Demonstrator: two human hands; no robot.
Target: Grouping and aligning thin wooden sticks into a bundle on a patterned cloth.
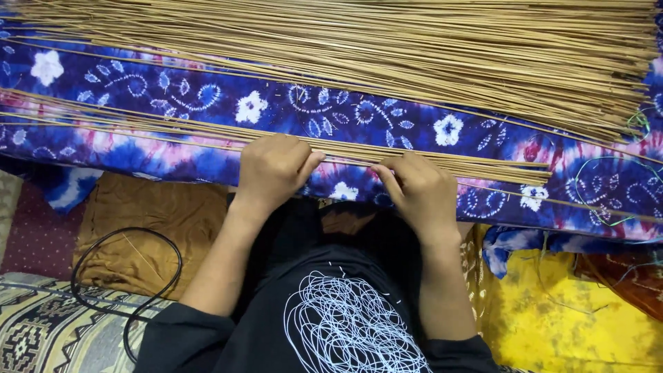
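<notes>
I see the left hand (273,169) at frame centre, grip pinched shut on the thin sticks (207,131) lying across the blue floral cloth (387,117); right hand (418,186) pinches same row. Best w/ fingertips close, sticks flat & parallel.

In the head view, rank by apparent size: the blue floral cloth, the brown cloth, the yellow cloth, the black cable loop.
1. Blue floral cloth, by far the largest.
2. and 3. Brown cloth and yellow cloth: look alike, and both are partly hidden or cut off, so unranked.
4. Black cable loop, smallest.
</notes>
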